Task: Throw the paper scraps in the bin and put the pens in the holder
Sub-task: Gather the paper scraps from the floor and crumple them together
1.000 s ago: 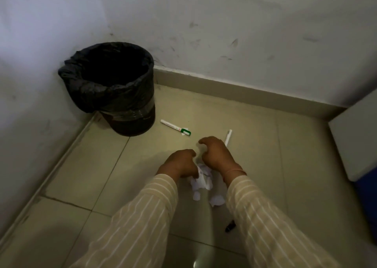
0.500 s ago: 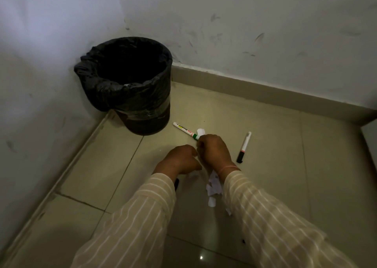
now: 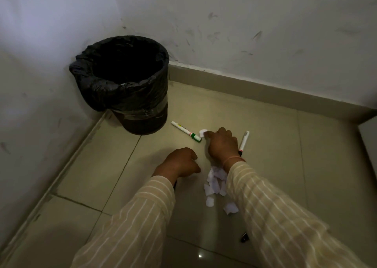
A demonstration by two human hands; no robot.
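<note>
A black bin [image 3: 126, 84] lined with a black bag stands in the room's corner. A white marker with a green cap [image 3: 186, 131] lies on the floor just right of it. A second white marker [image 3: 244, 140] lies beside my right hand [image 3: 221, 143], whose fingertips pinch a small white paper scrap [image 3: 202, 132] near the green cap. My left hand [image 3: 179, 162] rests curled on the tiles; whether it holds anything is hidden. A heap of white paper scraps [image 3: 216, 181] lies under my right wrist. No holder is in view.
Beige floor tiles [image 3: 98, 165] run to a skirting board along both scuffed white walls. A small dark object [image 3: 244, 237], perhaps another pen, lies by my right sleeve. A pale cabinet edge [image 3: 369, 133] shows at the far right.
My right hand reached forward from the scrap heap to the lone scrap by the green-capped marker. My left hand drew back slightly. The view came closer to the bin.
</note>
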